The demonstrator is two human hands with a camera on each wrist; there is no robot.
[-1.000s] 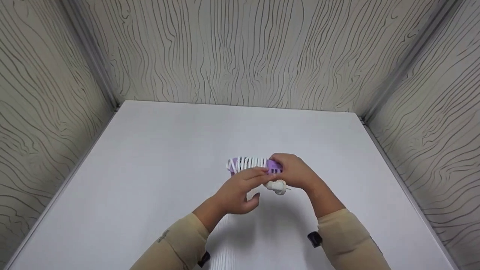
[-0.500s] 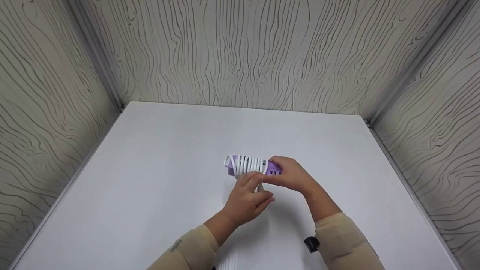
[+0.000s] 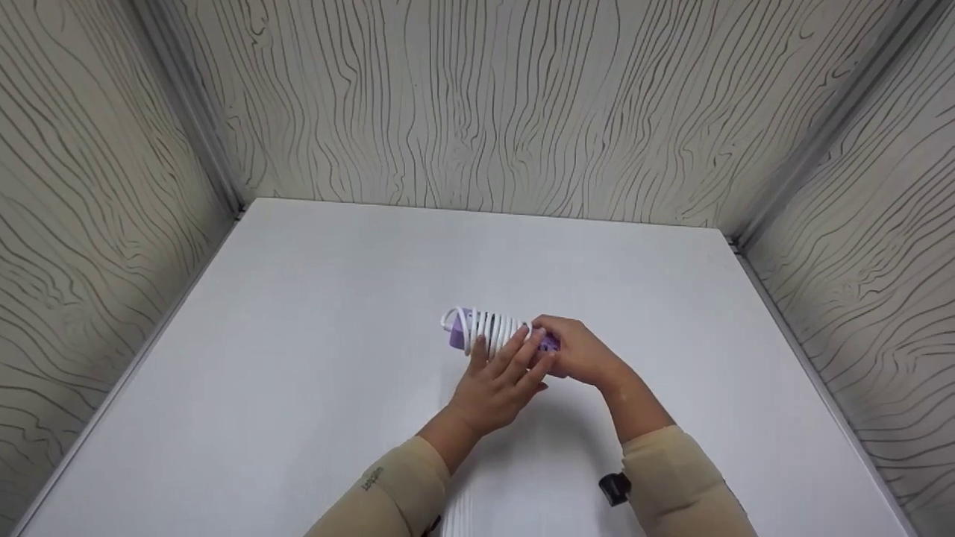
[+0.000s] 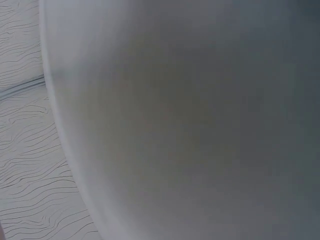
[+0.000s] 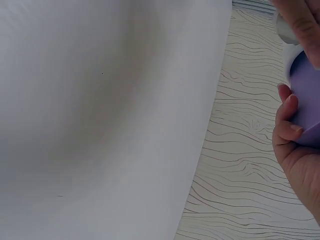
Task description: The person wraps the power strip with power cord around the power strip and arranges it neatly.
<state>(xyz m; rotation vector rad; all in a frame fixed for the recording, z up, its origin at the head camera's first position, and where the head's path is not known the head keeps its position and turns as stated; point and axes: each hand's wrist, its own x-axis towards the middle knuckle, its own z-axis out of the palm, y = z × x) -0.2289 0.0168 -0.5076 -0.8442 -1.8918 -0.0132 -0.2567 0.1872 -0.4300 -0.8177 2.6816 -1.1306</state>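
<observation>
A purple power strip (image 3: 458,337) is held above the white table, its white cord (image 3: 489,328) wound round it in several turns. At its right end my right hand (image 3: 586,354) grips it; in the right wrist view, curled fingers (image 5: 287,112) hold the purple body. My left hand (image 3: 496,391) lies across the front of the strip, fingers spread over the cord turns and its thumb mostly hidden below. Beside the left hand's fingers, in the right wrist view, part of a whitish plug (image 5: 286,30) shows. The left wrist view shows neither hand clearly.
The white table (image 3: 336,298) stretches out around both hands. Wood-grain panels (image 3: 477,104) stand behind it and on both sides, with grey metal strips in the corners.
The plug, in sight below the strip a second ago, is now hidden behind my left hand in the head view. Left fingers have spread up over the cord; the right hand keeps its grip.
</observation>
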